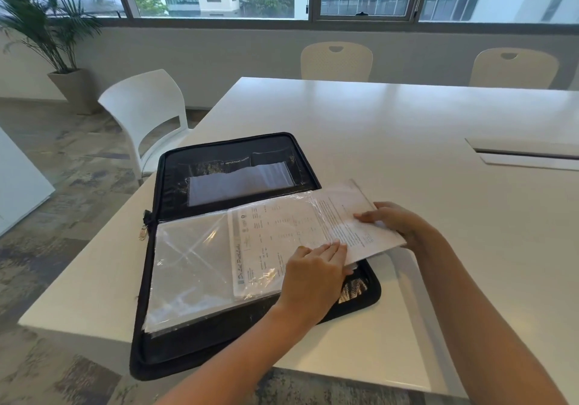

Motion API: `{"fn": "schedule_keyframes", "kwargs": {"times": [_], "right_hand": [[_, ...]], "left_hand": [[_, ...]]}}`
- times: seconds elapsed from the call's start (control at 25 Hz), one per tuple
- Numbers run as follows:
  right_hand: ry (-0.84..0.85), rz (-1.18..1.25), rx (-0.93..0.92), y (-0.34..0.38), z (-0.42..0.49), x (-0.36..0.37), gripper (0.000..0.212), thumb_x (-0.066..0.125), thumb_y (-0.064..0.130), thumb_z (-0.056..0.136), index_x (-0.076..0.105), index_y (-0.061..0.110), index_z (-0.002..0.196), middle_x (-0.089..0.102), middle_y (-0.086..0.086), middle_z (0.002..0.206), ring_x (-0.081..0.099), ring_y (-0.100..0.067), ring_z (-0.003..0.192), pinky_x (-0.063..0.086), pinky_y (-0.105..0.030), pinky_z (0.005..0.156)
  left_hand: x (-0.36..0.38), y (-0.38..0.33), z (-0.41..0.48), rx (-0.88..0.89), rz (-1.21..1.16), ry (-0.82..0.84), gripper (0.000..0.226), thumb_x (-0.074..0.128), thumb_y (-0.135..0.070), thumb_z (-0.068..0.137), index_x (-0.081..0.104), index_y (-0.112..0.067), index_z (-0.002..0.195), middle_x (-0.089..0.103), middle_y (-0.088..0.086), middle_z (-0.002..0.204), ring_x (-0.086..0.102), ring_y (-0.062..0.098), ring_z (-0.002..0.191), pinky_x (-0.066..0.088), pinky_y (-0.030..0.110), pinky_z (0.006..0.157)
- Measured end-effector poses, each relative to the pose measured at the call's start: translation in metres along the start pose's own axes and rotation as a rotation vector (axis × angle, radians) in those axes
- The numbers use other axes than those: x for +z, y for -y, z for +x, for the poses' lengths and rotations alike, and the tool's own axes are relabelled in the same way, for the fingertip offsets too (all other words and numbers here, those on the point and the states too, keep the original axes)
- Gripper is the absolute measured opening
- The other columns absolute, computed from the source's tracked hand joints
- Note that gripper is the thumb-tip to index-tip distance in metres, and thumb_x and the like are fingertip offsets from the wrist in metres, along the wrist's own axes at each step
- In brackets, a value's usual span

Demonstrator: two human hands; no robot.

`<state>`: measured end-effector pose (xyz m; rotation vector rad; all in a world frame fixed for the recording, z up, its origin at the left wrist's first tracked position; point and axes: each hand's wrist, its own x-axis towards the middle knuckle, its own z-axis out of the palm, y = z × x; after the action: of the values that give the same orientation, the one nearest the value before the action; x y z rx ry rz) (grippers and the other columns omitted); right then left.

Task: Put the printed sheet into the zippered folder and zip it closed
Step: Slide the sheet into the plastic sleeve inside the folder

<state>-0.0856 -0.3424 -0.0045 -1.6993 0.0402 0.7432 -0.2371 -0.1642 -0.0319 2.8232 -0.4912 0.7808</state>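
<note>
A black zippered folder [175, 354] lies open on the white table's near left corner, its lid flat toward the window. A clear plastic sleeve [188, 266] covers its lower half. The printed sheet [344, 219] lies partly inside that sleeve, its right end sticking out past the folder's right edge. My right hand [394, 219] pinches the sheet's protruding end. My left hand [316, 270] lies flat on the sleeve's open edge, fingertips on the paper. The zipper pull [143, 232] hangs at the folder's left hinge.
The white table [407, 129] stretches away to the right, with a cable flap [526, 154] set into it. A white chair [147, 113] stands at the left edge, two more chairs behind the far side. A potted palm [59, 56] stands at the back left.
</note>
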Motion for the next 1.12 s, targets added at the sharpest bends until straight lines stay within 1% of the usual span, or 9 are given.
{"fn": "schedule_keyframes", "kwargs": {"times": [0.12, 0.24, 0.32, 0.44, 0.6, 0.76, 0.92, 1.04, 1.12], "right_hand": [[-0.092, -0.012, 0.024, -0.004, -0.009, -0.007, 0.037, 0.065, 0.013, 0.089, 0.055, 0.003, 0.123, 0.067, -0.017, 0.114, 0.069, -0.033, 0.097, 0.061, -0.037, 0.071], [-0.226, -0.035, 0.014, -0.011, -0.018, -0.014, 0.032, 0.059, 0.006, 0.092, 0.057, 0.000, 0.123, 0.067, -0.016, 0.110, 0.067, -0.028, 0.098, 0.058, -0.037, 0.079], [-0.311, -0.092, -0.015, -0.014, -0.022, -0.011, 0.028, 0.060, 0.005, 0.091, 0.062, 0.002, 0.119, 0.069, -0.014, 0.104, 0.068, -0.025, 0.095, 0.058, -0.038, 0.083], [-0.374, -0.132, -0.045, -0.012, -0.024, 0.002, 0.024, 0.065, 0.007, 0.088, 0.067, 0.004, 0.112, 0.070, -0.010, 0.099, 0.067, -0.021, 0.090, 0.057, -0.030, 0.071], [-0.351, -0.183, -0.107, -0.005, -0.019, 0.031, 0.020, 0.067, 0.004, 0.085, 0.070, 0.003, 0.105, 0.070, -0.009, 0.095, 0.066, -0.017, 0.083, 0.053, -0.021, 0.059], [-0.355, -0.265, -0.165, -0.004, -0.013, 0.061, 0.017, 0.069, 0.004, 0.082, 0.073, 0.003, 0.099, 0.072, -0.008, 0.092, 0.068, -0.018, 0.082, 0.055, -0.023, 0.064], [-0.421, -0.349, -0.254, -0.004, -0.014, 0.081, 0.015, 0.071, 0.006, 0.079, 0.077, 0.013, 0.090, 0.073, -0.001, 0.085, 0.069, -0.010, 0.072, 0.052, -0.014, 0.055], [-0.424, -0.414, -0.229, -0.002, -0.015, 0.090, 0.014, 0.066, 0.009, 0.081, 0.077, 0.018, 0.083, 0.071, 0.004, 0.079, 0.067, -0.010, 0.071, 0.049, -0.013, 0.053], [-0.398, -0.428, -0.200, 0.000, -0.015, 0.095, 0.019, 0.062, 0.007, 0.082, 0.077, 0.018, 0.081, 0.070, 0.006, 0.078, 0.066, -0.010, 0.076, 0.052, -0.018, 0.058]], "left_hand": [[-0.006, 0.008, -0.008, -0.030, 0.016, 0.028, 0.043, 0.075, -0.042, 0.080, 0.071, -0.017, 0.115, 0.073, -0.001, 0.113, 0.070, 0.011, 0.100, 0.058, 0.033, 0.080], [-0.005, 0.011, -0.012, 0.000, -0.007, 0.016, 0.022, 0.072, -0.030, 0.085, 0.076, -0.019, 0.103, 0.075, -0.003, 0.105, 0.071, 0.009, 0.095, 0.058, 0.031, 0.075], [-0.003, 0.009, -0.012, 0.029, -0.010, -0.009, 0.015, 0.073, -0.025, 0.084, 0.077, -0.019, 0.096, 0.076, -0.004, 0.100, 0.072, 0.008, 0.092, 0.058, 0.030, 0.073], [-0.002, 0.006, -0.010, 0.058, -0.017, -0.035, 0.017, 0.077, -0.024, 0.081, 0.078, -0.019, 0.097, 0.076, -0.003, 0.100, 0.072, 0.009, 0.092, 0.059, 0.031, 0.074], [-0.005, 0.005, -0.008, 0.075, -0.010, -0.064, 0.019, 0.079, -0.026, 0.080, 0.078, -0.019, 0.098, 0.076, -0.003, 0.099, 0.072, 0.010, 0.090, 0.060, 0.030, 0.070], [-0.006, 0.005, -0.007, 0.066, -0.002, -0.068, 0.018, 0.077, -0.027, 0.081, 0.078, -0.019, 0.097, 0.076, -0.003, 0.100, 0.073, 0.011, 0.091, 0.060, 0.030, 0.066], [-0.003, 0.004, -0.007, 0.061, -0.005, -0.061, 0.013, 0.071, -0.027, 0.087, 0.078, -0.019, 0.096, 0.076, -0.003, 0.098, 0.074, 0.013, 0.087, 0.059, 0.027, 0.062], [-0.002, 0.005, -0.008, 0.057, -0.025, -0.037, 0.014, 0.067, -0.028, 0.090, 0.077, -0.020, 0.097, 0.076, -0.004, 0.098, 0.074, 0.013, 0.085, 0.059, 0.027, 0.064], [-0.001, 0.005, -0.008, 0.050, -0.041, -0.022, 0.012, 0.068, -0.028, 0.089, 0.078, -0.021, 0.093, 0.077, -0.005, 0.094, 0.074, 0.012, 0.080, 0.057, 0.025, 0.062]]}}
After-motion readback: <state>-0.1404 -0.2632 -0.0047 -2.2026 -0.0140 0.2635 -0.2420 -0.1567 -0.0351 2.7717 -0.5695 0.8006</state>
